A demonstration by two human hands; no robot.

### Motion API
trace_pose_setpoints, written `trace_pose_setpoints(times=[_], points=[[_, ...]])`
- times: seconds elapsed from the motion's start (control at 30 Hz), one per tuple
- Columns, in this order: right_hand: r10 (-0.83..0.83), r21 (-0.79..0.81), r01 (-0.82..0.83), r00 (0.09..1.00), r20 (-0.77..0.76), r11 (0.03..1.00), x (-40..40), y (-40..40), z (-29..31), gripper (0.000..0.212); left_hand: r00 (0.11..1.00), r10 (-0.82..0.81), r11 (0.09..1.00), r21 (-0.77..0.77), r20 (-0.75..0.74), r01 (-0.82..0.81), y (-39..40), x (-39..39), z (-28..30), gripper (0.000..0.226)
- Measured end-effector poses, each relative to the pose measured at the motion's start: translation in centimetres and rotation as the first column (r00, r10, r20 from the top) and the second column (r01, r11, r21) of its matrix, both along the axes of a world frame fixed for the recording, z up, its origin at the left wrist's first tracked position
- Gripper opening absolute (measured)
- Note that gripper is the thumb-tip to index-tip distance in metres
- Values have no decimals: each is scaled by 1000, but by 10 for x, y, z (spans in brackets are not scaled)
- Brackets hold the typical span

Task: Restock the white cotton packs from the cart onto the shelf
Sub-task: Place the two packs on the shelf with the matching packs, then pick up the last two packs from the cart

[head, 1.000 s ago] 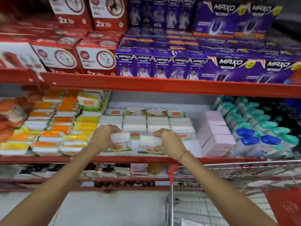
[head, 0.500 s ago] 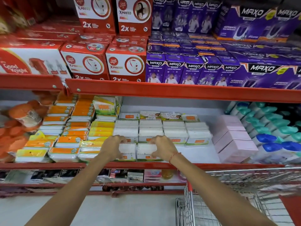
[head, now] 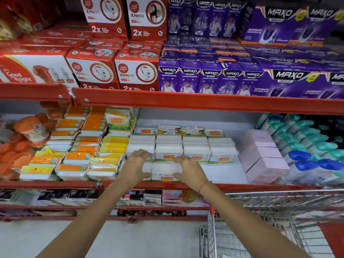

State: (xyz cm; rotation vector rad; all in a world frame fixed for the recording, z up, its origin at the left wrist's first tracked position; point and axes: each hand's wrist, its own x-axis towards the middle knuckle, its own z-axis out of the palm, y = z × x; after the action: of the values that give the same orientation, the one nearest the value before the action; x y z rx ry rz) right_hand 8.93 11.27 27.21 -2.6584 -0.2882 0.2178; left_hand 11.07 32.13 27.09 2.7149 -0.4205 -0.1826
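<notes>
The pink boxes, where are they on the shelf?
In the head view, the pink boxes are stacked on the middle shelf, right of the white cotton packs and left of the blue and green capped bottles.

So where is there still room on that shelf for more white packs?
Bare white shelf floor lies between the right hand and the pink boxes, in front of the stacked white cotton packs. Left, the orange and yellow packets are crowded.
</notes>
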Motion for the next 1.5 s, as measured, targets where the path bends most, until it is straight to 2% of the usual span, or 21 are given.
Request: trace_pose_setpoints(times=[0.1, 0.17, 0.37, 0.5, 0.6, 0.73, 0.87, 0.97, 1.1, 1.17, 1.23, 1.33, 1.43, 1.5], points=[[-83, 76, 74, 989, 123, 994, -24, -28, -5, 24, 992, -32, 993, -111, 120, 45, -31, -18, 2, 42], [-137, 110, 120, 977, 166, 987, -41, -50, -11, 12, 987, -64, 985, -148, 148, 86, -58, -30, 1, 31], [-197, 113, 185, 976, 98, 976, -88, -125, -37, 9, 966, -198, 953, -197, 164, 229, -157, -59, -19, 18], [-256, 85, 258, 966, -29, 962, -123, -183, -70, 10, 952, -297, 926, -221, 74, 306, -223, -82, -46, 13], [-272, -35, 272, 932, -240, 962, -152, -228, -107, 16, 918, -397, 904, -182, -21, 387, -268, -99, -77, 17], [-275, -160, 226, 855, -440, 961, -185, -271, -151, 23, 846, -460, 883, -43, -269, 467, -308, -113, -123, 22], [-241, -264, 91, 748, -619, 960, -214, -295, -197, 48, 733, -387, 862, 63, -559, 503, -328, -133, -183, 31], [-257, -284, 78, 694, -673, 956, -231, -302, -232, 60, 655, -306, 844, 123, -691, 523, -335, -154, -226, 51], [-219, -279, 18, 667, -712, 960, -243, -307, -272, 84, 609, -284, 794, 175, -741, 583, -339, -182, -267, 74], [-195, -286, -17, 691, -696, 958, -247, -307, -281, 85, 595, -291, 761, 197, -749, 619, -337, -191, -278, 89], [-185, -286, -27, 703, -687, 958, -250, -311, -295, 85, 594, -298, 754, 197, -747, 627, -339, -195, -294, 96], [-182, -251, 9, 711, -679, 968, -251, -312, -297, 76, 637, -306, 799, 173, -707, 576, -334, -196, -292, 94], [-199, -199, 81, 687, -699, 977, -246, -313, -291, 65, 661, -288, 850, 133, -693, 509, -332, -198, -284, 76], [-191, -201, 65, 679, -709, 977, -241, -313, -285, 61, 675, -272, 870, 124, -686, 477, -331, -200, -279, 70]])
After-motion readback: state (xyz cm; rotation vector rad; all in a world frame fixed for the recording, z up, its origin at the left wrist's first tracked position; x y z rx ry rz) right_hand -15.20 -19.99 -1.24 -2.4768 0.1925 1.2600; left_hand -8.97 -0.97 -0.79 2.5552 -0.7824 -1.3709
